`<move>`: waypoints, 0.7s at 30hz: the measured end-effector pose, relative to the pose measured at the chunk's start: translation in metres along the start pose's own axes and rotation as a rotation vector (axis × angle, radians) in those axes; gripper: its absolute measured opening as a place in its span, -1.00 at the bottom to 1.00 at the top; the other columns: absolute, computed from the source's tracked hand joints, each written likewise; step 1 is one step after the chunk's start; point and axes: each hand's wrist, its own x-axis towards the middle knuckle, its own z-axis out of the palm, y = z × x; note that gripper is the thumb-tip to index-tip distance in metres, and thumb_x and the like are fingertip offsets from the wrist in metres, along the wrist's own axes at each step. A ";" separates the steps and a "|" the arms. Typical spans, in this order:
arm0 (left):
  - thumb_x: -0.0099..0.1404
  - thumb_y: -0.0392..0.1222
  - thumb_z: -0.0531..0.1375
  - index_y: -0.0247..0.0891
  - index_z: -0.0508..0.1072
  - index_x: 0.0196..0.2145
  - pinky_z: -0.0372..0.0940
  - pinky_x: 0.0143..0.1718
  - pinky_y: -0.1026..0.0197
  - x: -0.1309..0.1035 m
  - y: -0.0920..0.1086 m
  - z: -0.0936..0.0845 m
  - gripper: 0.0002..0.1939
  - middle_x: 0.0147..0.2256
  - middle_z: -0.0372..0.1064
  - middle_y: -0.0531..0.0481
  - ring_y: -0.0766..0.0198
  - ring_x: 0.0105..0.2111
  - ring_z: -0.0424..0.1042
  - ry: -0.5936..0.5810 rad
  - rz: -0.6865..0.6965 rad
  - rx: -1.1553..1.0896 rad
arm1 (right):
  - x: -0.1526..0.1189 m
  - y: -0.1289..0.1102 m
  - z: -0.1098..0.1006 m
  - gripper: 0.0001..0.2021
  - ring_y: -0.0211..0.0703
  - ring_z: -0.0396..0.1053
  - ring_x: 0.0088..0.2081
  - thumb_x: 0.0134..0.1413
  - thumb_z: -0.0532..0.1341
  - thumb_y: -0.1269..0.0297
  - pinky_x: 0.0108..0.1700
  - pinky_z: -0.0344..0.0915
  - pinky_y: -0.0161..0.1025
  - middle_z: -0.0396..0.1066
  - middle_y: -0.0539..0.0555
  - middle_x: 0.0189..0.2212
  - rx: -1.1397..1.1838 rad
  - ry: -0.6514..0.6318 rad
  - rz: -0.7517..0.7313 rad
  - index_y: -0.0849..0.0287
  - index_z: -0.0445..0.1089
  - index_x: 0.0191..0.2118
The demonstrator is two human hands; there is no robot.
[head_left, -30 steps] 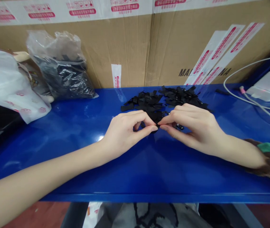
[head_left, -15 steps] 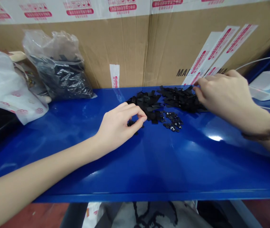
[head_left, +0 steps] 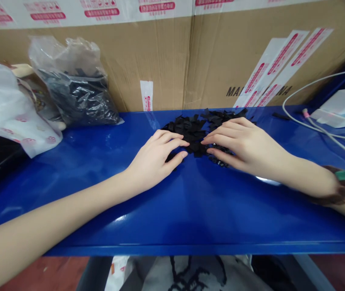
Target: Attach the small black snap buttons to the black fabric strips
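My left hand (head_left: 157, 157) hovers over the blue table at the left side of a pile of short black fabric-like strips (head_left: 189, 126). Its thumb and fingers are apart, with nothing visible between them. From the right, my right hand (head_left: 245, 147) reaches over small black shiny pieces (head_left: 219, 161), perhaps snap fasteners, and partly covers them. Its fingers are spread, and its fingertips are close to the strips' right edge; whether they touch cannot be made out. Behind this hand a second pile of black strips (head_left: 217, 116) is partly hidden. A few small dark pieces lie beneath my left hand.
A clear plastic bag (head_left: 83, 99) of black material stands at the back left beside a white printed bag (head_left: 5, 105). A cardboard box (head_left: 163, 52) walls the back of the blue table (head_left: 160, 218). White cables (head_left: 287, 109) and a white device (head_left: 342, 107) occupy the right.
My right hand has moved left and nearer, from the far right strips to the small black pieces, its fingers now spread. My left thumb and fingertips have parted from a pinch.
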 end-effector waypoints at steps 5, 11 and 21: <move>0.39 -0.11 0.08 -0.28 0.46 0.03 0.10 0.24 -0.02 0.000 -0.003 0.003 -0.65 0.13 0.34 -0.11 0.10 0.19 0.20 -0.057 -0.006 0.004 | -0.002 0.003 0.002 -0.73 -0.04 0.43 -0.16 0.29 0.06 0.25 -0.06 0.21 -0.09 0.50 0.13 -0.21 -0.047 -0.064 0.035 0.25 0.48 -0.16; 0.40 -0.08 0.07 -0.32 0.46 0.03 0.11 0.23 -0.09 0.001 -0.005 0.006 -0.62 0.11 0.37 -0.11 0.07 0.19 0.22 -0.078 0.003 0.008 | -0.004 0.001 0.006 -0.73 -0.07 0.40 -0.16 0.29 0.05 0.30 -0.08 0.19 -0.12 0.49 0.16 -0.17 -0.103 -0.072 0.047 0.24 0.48 -0.14; 0.36 -0.33 0.06 -0.26 0.51 -0.17 0.26 -0.10 0.12 0.003 -0.002 0.000 -0.77 -0.15 0.47 -0.04 0.25 -0.18 0.37 0.170 0.084 -0.065 | -0.004 0.002 0.006 -0.74 -0.09 0.39 -0.21 0.28 0.03 0.35 -0.12 0.18 -0.14 0.48 0.12 -0.26 -0.074 -0.122 0.047 0.20 0.48 -0.22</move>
